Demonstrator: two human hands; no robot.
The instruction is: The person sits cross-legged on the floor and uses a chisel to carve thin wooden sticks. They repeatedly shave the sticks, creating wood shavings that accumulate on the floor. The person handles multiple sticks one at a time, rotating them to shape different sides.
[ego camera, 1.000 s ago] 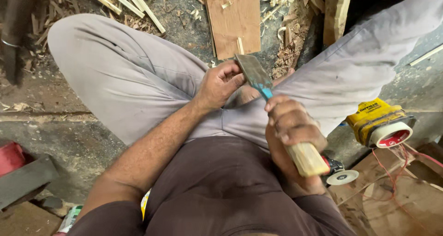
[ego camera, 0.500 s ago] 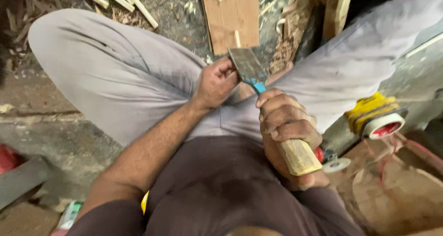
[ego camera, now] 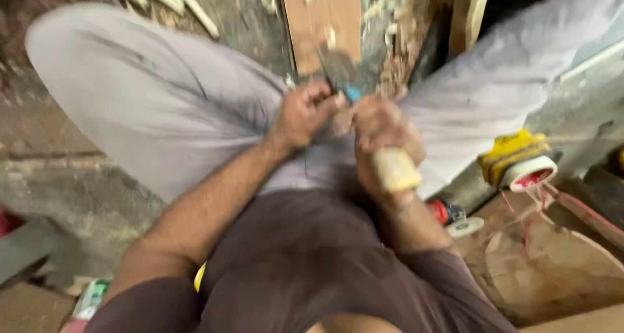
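I sit on the floor with my knees spread wide in grey trousers (ego camera: 156, 125), and both my hands meet low between them. My right hand (ego camera: 383, 134) is wrapped around the pale wooden handle (ego camera: 394, 169) of a chisel (ego camera: 338, 69), fingers clamped tight on it, the butt of the handle sticking out toward my belly. The flat grey blade points away from me, tilted up and to the left, with a small blue collar where it meets the handle. My left hand (ego camera: 304, 115) sits just beside the right, its fingers curled together close under the blade near that blue collar; the picture is blurred, so I cannot tell whether they pinch a small workpiece or only press on the steel.

Beyond the blade a reddish wooden board (ego camera: 322, 21) lies on the floor, with pale wood shavings (ego camera: 390, 21) scattered beside it and some thin light sticks (ego camera: 169, 1) further left. To my right stands a yellow power tool (ego camera: 513, 157) with a white and red round face, and nearer my right thigh lies a small red tool with a disc (ego camera: 455, 219). A curved piece of brown wood (ego camera: 552, 268) lies on the floor at lower right.
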